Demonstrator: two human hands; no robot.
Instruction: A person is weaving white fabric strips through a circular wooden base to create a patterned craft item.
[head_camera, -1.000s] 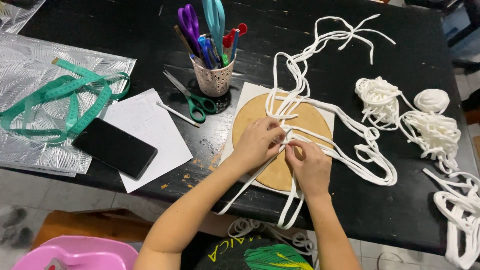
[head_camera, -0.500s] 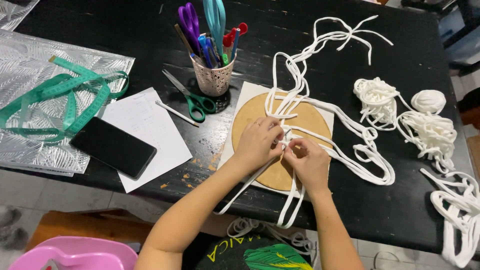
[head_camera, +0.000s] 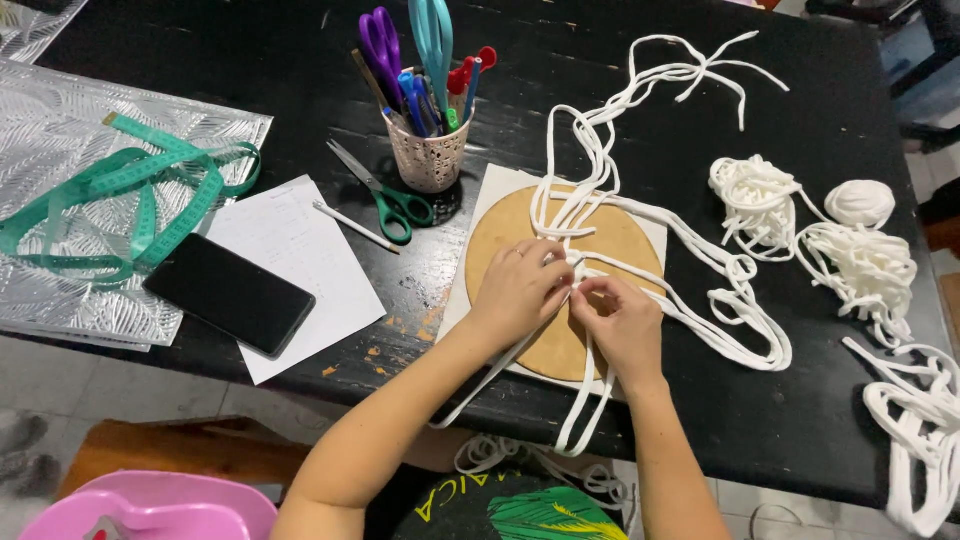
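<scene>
White cord (head_camera: 640, 255) is pinched between the fingertips of both hands at the middle of a round board (head_camera: 510, 225), which lies on a pale square sheet (head_camera: 480, 200) near the front edge of the black table (head_camera: 700, 130). The left hand (head_camera: 520, 290) is closed over the cord from the left, fingers pressed together on the strands; the right hand (head_camera: 625, 320) meets it from the right, thumb and forefinger nipped on the same bundle. The two hands are touching at the fingertips. From the pinch, strands are run up toward the back edge, looped out to the right, and hung over the front edge.

Further cord is heaped in loose bundles (head_camera: 860, 260) near the right edge. Just behind the board a cup (head_camera: 428, 155) of scissors and pens is stood, with green-handled scissors (head_camera: 385, 200) and a pencil (head_camera: 355, 227) laid beside it. A phone (head_camera: 228, 295) is laid on a paper sheet (head_camera: 310, 250) at the front left. A green tape measure (head_camera: 130, 200) is coiled on a silver sheet (head_camera: 60, 130) at the left edge.
</scene>
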